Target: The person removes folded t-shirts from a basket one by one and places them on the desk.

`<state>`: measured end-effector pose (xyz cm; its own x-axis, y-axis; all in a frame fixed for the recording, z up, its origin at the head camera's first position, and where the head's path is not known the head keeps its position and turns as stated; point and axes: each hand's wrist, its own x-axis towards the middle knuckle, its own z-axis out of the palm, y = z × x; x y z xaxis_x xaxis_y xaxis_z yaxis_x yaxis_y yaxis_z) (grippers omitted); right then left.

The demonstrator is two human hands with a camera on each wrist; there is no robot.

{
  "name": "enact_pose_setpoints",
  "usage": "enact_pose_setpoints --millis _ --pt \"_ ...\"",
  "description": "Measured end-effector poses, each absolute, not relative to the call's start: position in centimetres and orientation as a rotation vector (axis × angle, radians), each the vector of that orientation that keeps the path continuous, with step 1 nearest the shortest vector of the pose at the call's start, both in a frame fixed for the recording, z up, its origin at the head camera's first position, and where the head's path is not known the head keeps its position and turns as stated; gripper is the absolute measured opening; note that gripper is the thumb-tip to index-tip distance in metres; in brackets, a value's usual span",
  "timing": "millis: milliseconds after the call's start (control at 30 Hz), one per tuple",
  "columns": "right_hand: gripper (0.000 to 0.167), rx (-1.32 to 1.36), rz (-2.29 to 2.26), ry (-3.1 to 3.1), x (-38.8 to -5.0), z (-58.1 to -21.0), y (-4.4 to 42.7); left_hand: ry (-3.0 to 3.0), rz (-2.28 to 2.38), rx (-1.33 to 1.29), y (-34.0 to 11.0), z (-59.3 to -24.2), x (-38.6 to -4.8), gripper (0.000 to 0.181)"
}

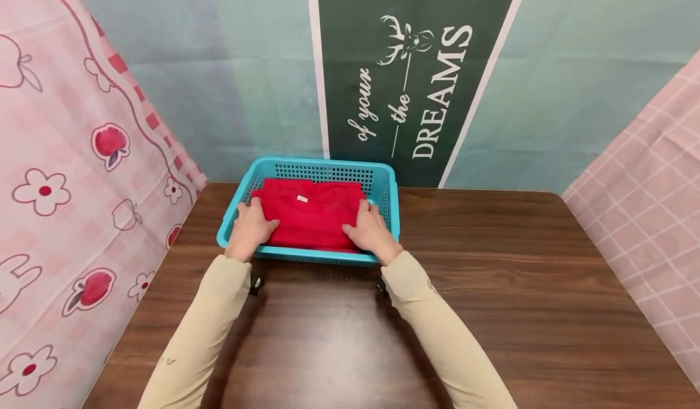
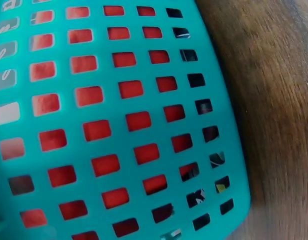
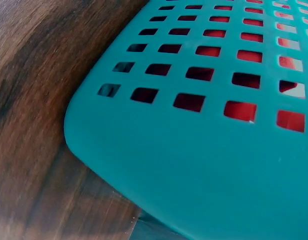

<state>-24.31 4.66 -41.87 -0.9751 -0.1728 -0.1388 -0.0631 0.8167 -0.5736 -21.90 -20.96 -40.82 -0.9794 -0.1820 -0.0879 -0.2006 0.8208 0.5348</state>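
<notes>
We have a folded red shirt (image 1: 314, 223) lying inside a turquoise plastic basket (image 1: 317, 254) on the wooden bench (image 1: 525, 263), neckline (image 1: 312, 208) up, with its small white label (image 1: 302, 199) on top. The left hand (image 1: 253, 226) and the right hand (image 1: 374, 230) touch opposite sides of the shirt, reaching over the near rim. Each hand is spread, thumb inward on the cloth and fingers toward the side edge; we cannot tell whether the fingertips curl underneath and pinch, since the basket and the hands hide them. The wrist views show only the perforated basket walls, red cloth behind many of the holes.

To handle this well, we judge that both hands should work as a matched pair: same height, same pressure, thumbs light so that the folds don't bunch between them. Cloth this soft will probably sag in the middle or open at a fold if one side leads. There is a narrow gap between the shirt and the right wall, so we would square the stack there with a flat nudge rather than a tug. Fingers should slide along the walls without snagging in the lattice, and the dark wrist devices (image 1: 255, 284) hanging by the cuffs (image 1: 228, 272) should stay clear of the near rim.
</notes>
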Motion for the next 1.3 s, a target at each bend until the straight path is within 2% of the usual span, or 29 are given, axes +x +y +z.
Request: enact_pose_setpoints --millis 200,333,467,700,1033,1300 --pt "0.084 -0.074 -0.939 2.794 -24.6 -41.8 4.6 3.149 0.628 -0.342 -20.1 -41.2 -21.9 0.052" --pt "0.082 -0.066 -1.007 2.759 -24.6 -41.7 4.8 3.160 0.599 -0.362 -19.7 -41.2 -21.8 0.046" --pt "0.077 -0.070 -1.092 2.747 -24.7 -41.7 4.9 3.120 0.579 -0.346 -19.8 -41.3 -21.8 0.048" --pt "0.070 -0.099 -1.192 2.730 -24.9 -41.7 4.8 2.970 0.560 -0.324 -20.5 -41.1 -21.9 0.062" --pt "0.067 -0.044 -1.476 2.681 -24.9 -41.3 5.1 2.832 0.904 -0.282 -21.1 -40.4 -21.9 0.059" --pt "0.070 0.035 -1.493 2.608 -25.1 -41.3 5.2 2.632 1.228 -0.353 -22.4 -40.6 -23.0 0.062"
